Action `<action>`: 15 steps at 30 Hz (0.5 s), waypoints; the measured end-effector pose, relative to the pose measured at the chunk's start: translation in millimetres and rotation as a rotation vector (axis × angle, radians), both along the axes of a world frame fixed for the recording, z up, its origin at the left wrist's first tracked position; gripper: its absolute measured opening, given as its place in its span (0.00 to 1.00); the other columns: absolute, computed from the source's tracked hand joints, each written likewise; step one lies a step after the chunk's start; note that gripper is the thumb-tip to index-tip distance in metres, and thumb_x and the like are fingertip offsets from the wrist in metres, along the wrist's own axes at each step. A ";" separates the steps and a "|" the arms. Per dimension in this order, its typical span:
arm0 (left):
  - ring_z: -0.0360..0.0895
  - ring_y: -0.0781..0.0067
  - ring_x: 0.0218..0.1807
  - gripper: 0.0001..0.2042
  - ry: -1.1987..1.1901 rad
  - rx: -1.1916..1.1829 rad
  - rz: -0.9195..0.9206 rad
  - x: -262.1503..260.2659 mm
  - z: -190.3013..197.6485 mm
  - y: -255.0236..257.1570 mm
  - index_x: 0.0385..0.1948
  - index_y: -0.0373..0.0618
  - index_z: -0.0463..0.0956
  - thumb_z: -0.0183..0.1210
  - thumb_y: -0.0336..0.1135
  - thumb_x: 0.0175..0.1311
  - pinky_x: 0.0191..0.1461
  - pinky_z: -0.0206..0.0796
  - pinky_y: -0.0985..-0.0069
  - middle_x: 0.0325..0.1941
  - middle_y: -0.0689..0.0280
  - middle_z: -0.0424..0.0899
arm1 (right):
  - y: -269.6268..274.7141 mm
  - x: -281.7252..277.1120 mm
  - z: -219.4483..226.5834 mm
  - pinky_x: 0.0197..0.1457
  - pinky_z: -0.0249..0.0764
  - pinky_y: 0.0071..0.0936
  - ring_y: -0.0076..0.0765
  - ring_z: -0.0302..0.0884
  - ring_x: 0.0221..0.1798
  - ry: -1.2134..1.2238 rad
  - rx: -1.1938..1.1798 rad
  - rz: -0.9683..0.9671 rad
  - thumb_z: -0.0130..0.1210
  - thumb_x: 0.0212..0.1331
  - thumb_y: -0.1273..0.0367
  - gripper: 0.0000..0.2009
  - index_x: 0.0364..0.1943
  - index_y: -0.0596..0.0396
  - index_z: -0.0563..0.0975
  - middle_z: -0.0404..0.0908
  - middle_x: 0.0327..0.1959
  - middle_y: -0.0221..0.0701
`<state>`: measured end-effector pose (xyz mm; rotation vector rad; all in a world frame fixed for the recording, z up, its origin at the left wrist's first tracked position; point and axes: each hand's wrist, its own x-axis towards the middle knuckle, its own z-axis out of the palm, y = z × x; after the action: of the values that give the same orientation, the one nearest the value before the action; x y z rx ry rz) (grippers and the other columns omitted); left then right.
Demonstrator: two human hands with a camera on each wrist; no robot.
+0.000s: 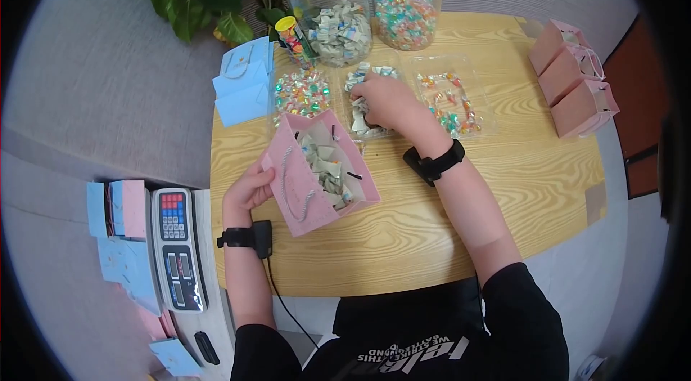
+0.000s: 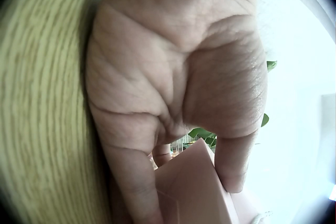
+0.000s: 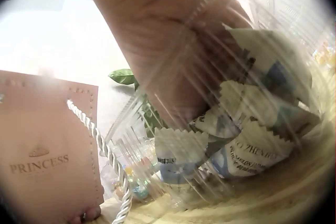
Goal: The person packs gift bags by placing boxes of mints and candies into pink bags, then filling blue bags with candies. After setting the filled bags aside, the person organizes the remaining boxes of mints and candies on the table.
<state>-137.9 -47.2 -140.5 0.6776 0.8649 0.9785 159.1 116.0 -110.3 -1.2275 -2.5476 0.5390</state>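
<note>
The step in hand looks like gathering pale, blue-printed wrapped sweets [image 1: 360,120] from a clear plastic tray [image 1: 371,135] on the wood-grain table [image 1: 533,186]. The right hand [image 1: 389,101] reaches among them; whether it grips any cannot be told. The next move probably calls for a sure pinch and a lift clear of the tray's wall. The left hand [image 1: 248,189] grips a boxy pink gift bag [image 1: 296,181], white-rope-handled, marked "PRINCESS", tilted beside the tray, open, with similar sweets inside.
</note>
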 end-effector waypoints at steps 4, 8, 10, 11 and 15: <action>0.71 0.68 0.62 0.40 -0.001 0.002 0.004 -1.3 -2.2 -0.3 0.68 0.38 0.48 0.65 0.38 0.58 0.63 0.67 0.70 0.65 0.60 0.68 | 3.0 2.1 7.9 0.48 0.74 0.39 0.47 0.76 0.47 0.066 0.006 0.020 0.62 0.38 0.76 0.20 0.42 0.48 0.80 0.79 0.39 0.38; 0.70 0.68 0.63 0.44 0.005 -0.015 -0.019 -5.7 -5.6 0.5 0.72 0.46 0.43 0.65 0.38 0.58 0.62 0.67 0.71 0.67 0.61 0.65 | 4.9 6.4 16.0 0.46 0.74 0.40 0.48 0.77 0.44 0.158 0.065 0.010 0.62 0.38 0.75 0.19 0.41 0.51 0.80 0.80 0.36 0.40; 0.70 0.69 0.63 0.44 0.008 -0.016 -0.031 -6.2 -6.2 0.8 0.72 0.46 0.43 0.65 0.38 0.59 0.61 0.68 0.71 0.67 0.61 0.65 | 5.6 8.9 22.4 0.44 0.74 0.39 0.49 0.78 0.40 0.248 0.013 0.008 0.62 0.38 0.73 0.19 0.41 0.54 0.79 0.80 0.34 0.41; 0.70 0.69 0.63 0.44 0.007 -0.016 -0.030 -6.0 -6.4 0.8 0.72 0.46 0.43 0.65 0.38 0.59 0.61 0.68 0.71 0.67 0.61 0.65 | 4.8 10.0 25.2 0.44 0.74 0.39 0.49 0.78 0.40 0.247 0.013 0.009 0.62 0.38 0.73 0.19 0.41 0.54 0.79 0.80 0.34 0.41; 0.69 0.70 0.63 0.43 0.008 -0.009 -0.015 -4.0 -4.5 0.1 0.72 0.45 0.43 0.64 0.38 0.59 0.61 0.68 0.72 0.67 0.62 0.65 | 4.7 13.7 33.9 0.41 0.74 0.38 0.48 0.78 0.36 0.331 0.073 -0.004 0.62 0.39 0.72 0.19 0.41 0.57 0.78 0.80 0.32 0.43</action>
<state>-141.9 -47.0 -144.9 0.6797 0.8699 0.9586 172.8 120.7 -76.4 -1.0232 -2.2660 0.5886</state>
